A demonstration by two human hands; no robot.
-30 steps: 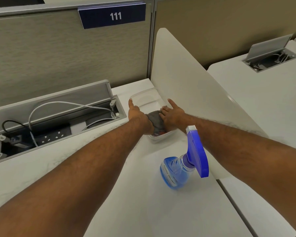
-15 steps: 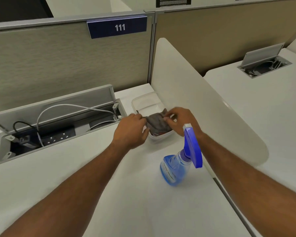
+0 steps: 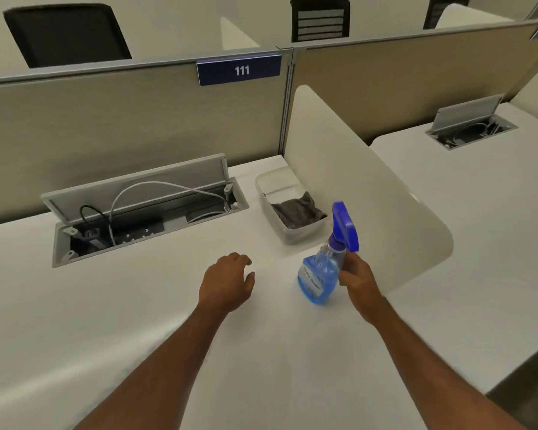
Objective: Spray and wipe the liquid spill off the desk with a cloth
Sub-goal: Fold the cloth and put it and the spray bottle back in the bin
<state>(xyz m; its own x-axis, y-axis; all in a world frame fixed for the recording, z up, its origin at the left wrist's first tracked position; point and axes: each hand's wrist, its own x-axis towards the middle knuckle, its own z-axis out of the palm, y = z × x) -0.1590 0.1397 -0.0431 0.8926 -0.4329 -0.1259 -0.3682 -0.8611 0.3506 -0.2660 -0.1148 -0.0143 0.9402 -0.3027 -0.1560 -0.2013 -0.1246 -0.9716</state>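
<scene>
Crumpled grey cloth (image 3: 297, 210) in near end of clear rectangular plastic tub (image 3: 271, 184); tub in far right corner of white tabletop (image 3: 137, 305), just beside curved white side divider (image 3: 370, 187). No hand on cloth. No spill discernible on tabletop surface.

Translucent blue spray bottle with blue trigger head (image 3: 319, 276) standing near right edge of tabletop, just in front of tub, tilted slightly, blue liquid in lower part, white label on side, text unreadable. Right hand (image 3: 359, 279) at right side of bottle, fingers curled against neck below trigger head; contact on neck visible, full wrap hidden behind bottle, so firm clamp or light touch: cannot tell.

Left hand (image 3: 227, 282) palm down over mid tabletop, left of bottle and apart from it, fingers loosely curled and slightly spread, holding nothing. Touching surface or hovering: cannot tell.

Grey cable-tray hatch (image 3: 143, 209) recessed toward far left of tabletop, lid propped up; inside, black socket strip, white cable (image 3: 168, 187) looping over, black cable at left end.

Beige partition panel (image 3: 106, 125) along far edge, dark blue plate marked "111" (image 3: 239, 70) at its top right. Neighbouring white desk (image 3: 479, 212) beyond divider, with own open hatch. Black chair backs (image 3: 66, 34) past partition.
</scene>
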